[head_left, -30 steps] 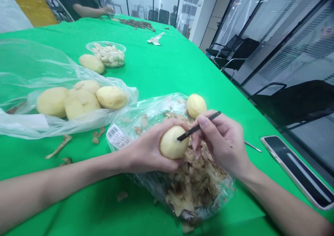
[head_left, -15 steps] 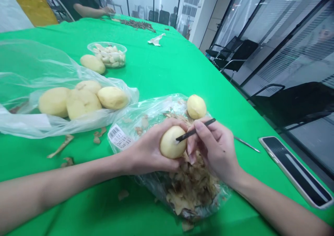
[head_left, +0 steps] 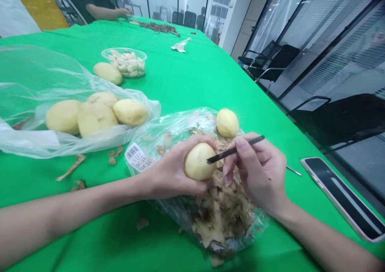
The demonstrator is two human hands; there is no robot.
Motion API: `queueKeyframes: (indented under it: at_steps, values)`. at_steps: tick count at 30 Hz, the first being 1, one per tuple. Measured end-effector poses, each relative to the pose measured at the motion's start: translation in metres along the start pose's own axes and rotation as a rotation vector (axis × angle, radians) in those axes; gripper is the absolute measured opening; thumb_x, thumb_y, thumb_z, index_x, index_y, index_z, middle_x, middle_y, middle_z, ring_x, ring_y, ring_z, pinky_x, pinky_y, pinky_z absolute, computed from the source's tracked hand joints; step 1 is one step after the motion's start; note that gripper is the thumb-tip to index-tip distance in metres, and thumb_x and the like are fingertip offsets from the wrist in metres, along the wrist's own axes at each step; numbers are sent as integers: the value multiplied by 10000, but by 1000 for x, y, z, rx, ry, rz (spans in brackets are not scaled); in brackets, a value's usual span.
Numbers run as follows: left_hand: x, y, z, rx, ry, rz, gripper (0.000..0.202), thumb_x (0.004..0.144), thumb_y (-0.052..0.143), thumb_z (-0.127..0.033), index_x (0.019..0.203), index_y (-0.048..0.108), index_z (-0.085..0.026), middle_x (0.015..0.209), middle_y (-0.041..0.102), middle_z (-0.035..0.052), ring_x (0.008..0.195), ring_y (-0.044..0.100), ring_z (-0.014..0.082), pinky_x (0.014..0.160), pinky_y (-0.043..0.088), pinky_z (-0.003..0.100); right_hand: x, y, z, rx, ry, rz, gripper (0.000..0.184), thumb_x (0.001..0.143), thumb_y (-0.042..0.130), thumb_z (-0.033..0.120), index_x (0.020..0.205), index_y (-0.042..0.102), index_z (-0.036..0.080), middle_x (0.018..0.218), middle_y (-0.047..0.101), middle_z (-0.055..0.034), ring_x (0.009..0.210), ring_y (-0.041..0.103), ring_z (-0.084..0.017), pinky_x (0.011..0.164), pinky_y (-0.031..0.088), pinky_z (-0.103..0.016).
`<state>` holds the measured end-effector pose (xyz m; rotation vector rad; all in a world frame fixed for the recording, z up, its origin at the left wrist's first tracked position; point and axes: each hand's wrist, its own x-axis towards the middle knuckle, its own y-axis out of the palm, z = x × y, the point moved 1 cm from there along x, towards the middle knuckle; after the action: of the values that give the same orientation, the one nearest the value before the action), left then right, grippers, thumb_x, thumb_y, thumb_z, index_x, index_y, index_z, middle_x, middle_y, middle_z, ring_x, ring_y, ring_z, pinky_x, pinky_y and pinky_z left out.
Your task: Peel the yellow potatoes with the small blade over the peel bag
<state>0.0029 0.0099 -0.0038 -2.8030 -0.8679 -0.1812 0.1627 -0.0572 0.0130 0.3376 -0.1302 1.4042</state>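
Observation:
My left hand (head_left: 177, 170) is closed around a peeled potato (head_left: 198, 166), holding it up over a plastic bag (head_left: 150, 144) strewn with brown peelings (head_left: 225, 216). Between the thumb and fingers of my right hand (head_left: 258, 168) is a thin dark stick-like tool (head_left: 237, 148). Its tip is at the potato's right side; whether it touches I cannot tell. Another peeled potato (head_left: 227, 122) lies just beyond my hands, at the bag's far edge. The potato's underside is hidden by my left fingers.
At left, a clear bag (head_left: 18, 83) holds several peeled potatoes (head_left: 98, 117). Behind it are a loose potato (head_left: 107, 73) and a tub of white cloves (head_left: 128, 63). A phone (head_left: 345, 200) and a thin metal rod (head_left: 294, 170) lie right. A person (head_left: 93, 7) sits at the far end.
My right hand has moved right with the dark tool, and the tool's tip has shifted from the potato's middle toward its right side. My left hand holds the potato nearly still.

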Motion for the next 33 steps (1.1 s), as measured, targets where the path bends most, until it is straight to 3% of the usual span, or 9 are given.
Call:
queueKeyframes:
  at_steps: [8,17,24,27,30,33]
  values:
    - [0,-1,0,-49,-3,2,547,687,704,-90,1164,477,-229,972,650,3,901,646,179,739,547,279,-2,3,-1,-38,-27,8,175,944,572,305,832,626,183,552,660,17,365,577,-84,350,477,-165]
    - [1,2,-3,-131,-8,-22,534,674,692,-51,1131,489,-238,912,641,-42,786,635,121,672,525,215,-2,4,-9,73,124,19,211,933,582,349,821,583,169,536,645,31,341,546,-78,345,470,-164]
    - [-1,2,-2,-46,-37,-65,530,666,705,-109,1136,505,-246,949,640,-17,836,634,162,687,533,252,-1,5,-9,89,194,27,232,925,590,349,782,590,166,520,634,25,350,543,-83,340,459,-163]
    - [-1,2,-2,-49,-48,-48,521,691,699,-126,1151,486,-244,992,636,0,836,631,157,681,534,248,-4,1,-4,-26,10,-27,170,952,551,295,842,626,188,568,659,19,399,583,-96,364,485,-182]
    - [-1,1,-4,7,-49,-76,482,701,706,-161,1128,491,-228,1057,617,21,862,617,158,668,526,234,-8,-5,4,-259,-389,-48,144,959,524,201,980,663,231,642,691,16,468,634,-102,427,530,-200]
    - [0,1,-6,82,-8,-114,477,697,718,-182,1121,501,-212,1116,593,36,919,600,170,689,521,233,-7,-8,12,-494,-711,186,199,944,522,186,1089,656,212,696,736,-28,556,697,-143,540,602,-250]
